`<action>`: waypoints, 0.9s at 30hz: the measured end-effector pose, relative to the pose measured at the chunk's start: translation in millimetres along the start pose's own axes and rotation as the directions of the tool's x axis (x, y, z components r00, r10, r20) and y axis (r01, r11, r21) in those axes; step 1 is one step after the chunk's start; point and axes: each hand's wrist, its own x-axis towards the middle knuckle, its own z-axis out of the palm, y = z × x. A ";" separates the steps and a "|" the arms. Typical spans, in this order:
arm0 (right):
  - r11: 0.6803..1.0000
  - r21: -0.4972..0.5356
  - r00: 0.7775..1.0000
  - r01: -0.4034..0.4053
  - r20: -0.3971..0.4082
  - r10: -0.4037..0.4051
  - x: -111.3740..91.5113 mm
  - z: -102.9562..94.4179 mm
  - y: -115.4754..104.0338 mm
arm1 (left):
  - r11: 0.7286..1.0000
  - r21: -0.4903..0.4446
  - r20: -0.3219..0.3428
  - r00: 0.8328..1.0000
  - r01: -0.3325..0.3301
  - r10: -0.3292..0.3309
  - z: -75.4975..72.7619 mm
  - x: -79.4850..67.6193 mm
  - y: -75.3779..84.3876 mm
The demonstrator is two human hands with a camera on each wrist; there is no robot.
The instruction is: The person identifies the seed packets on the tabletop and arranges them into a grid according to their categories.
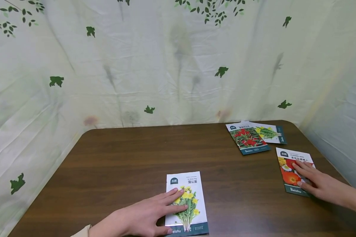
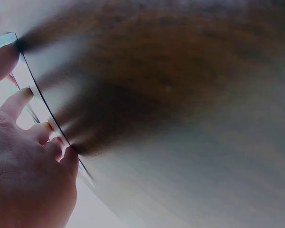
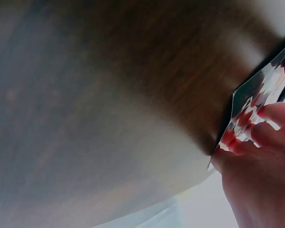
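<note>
Nearest us, our left hand (image 1: 149, 212) rests on a dandelion seed packet (image 1: 192, 199), its fingers spread over the front and clasping nothing. That packet lies flat on the desk (image 1: 121, 164), teal band toward us. We judge it light, thin and bendy, perhaps slippery on its printed face and easily creased; a pinch at a corner or long side edge should serve better than pressing its middle.

To the right of the dandelion seed packet and slightly farther off, our right hand (image 1: 323, 184) lies over a poppy seed packet (image 1: 292, 179), fingers resting on its face, unclenched. Farther beyond the dandelion seed packet, also rightward, a red-flowered packet (image 1: 247, 140) overlaps a sideways yellow-flowered packet (image 1: 271, 133).

We count four packets, two hands and one desk; whether the pale corner behind the red-flowered packet is a fifth, we cannot tell.
</note>
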 end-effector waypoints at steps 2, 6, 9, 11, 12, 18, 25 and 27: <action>1.000 0.000 1.000 0.006 -0.005 -0.006 -0.6 0.5 -1.0 | 1.000 0.010 -0.008 1.000 -0.008 0.008 0.1 -0.1 0.1; 1.000 0.000 1.000 0.012 -0.014 -0.012 -1.8 1.4 -2.7 | 1.000 0.023 -0.017 1.000 -0.015 0.016 0.2 0.0 0.8; 1.000 0.002 1.000 0.005 -0.012 -0.005 -2.2 1.8 -3.5 | 1.000 0.019 -0.014 1.000 -0.009 0.009 0.1 0.3 0.9; 1.000 0.004 1.000 0.003 -0.010 -0.003 -2.2 2.3 -3.4 | 1.000 0.020 -0.014 1.000 -0.007 0.008 0.1 0.3 0.8; 1.000 0.007 1.000 -0.002 -0.008 0.002 -2.3 2.3 -3.6 | 1.000 0.022 -0.016 1.000 -0.010 0.011 0.2 0.3 0.6; 1.000 0.019 1.000 -0.007 -0.006 0.007 -2.9 3.7 -3.9 | 0.999 0.031 -0.022 1.000 -0.021 0.021 1.0 0.2 -0.3; 1.000 0.021 1.000 0.018 -0.016 -0.018 -3.4 6.7 -7.2 | 0.999 0.042 -0.024 0.999 -0.019 0.020 -0.2 0.1 -0.4; 1.000 0.025 1.000 0.019 -0.016 -0.018 -3.8 7.3 -9.4 | 0.999 0.039 -0.019 1.000 -0.019 0.020 -0.8 0.3 -0.4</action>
